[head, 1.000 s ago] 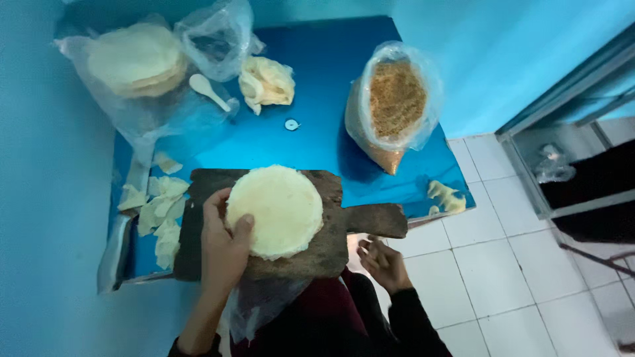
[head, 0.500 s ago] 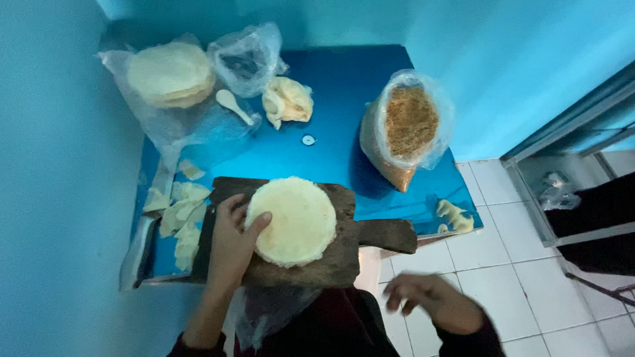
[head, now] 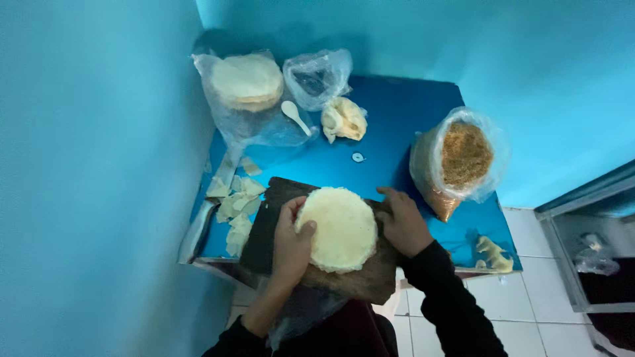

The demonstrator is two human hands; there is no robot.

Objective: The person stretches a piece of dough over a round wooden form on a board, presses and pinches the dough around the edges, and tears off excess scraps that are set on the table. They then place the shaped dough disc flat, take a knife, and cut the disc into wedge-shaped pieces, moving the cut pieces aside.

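Here the person bends over a blue table [head: 397, 119] in a corner of blue walls, both hands on a round pale stack of wrappers [head: 338, 228] that lies on a dark wooden board [head: 264, 231] at the table's near edge. The left hand [head: 291, 241] cups the stack's left rim: the thumb lies over the top surface and the fingers curl round the side, so the stack sits in the crook of that hand. The right hand [head: 402, 221] rests against the stack's right edge, its fingers [head: 389, 197] spread flat on the board and touching the rim; whether it grips anything I cannot tell. Left of the board lie pale dough scraps [head: 235, 205]. Farther back stand a plastic bag of round wrappers [head: 246, 82], a white spoon [head: 294, 116] and a crumpled lump of dough [head: 342, 119]. To the right stands an open bag of brown crumbs [head: 463, 155].
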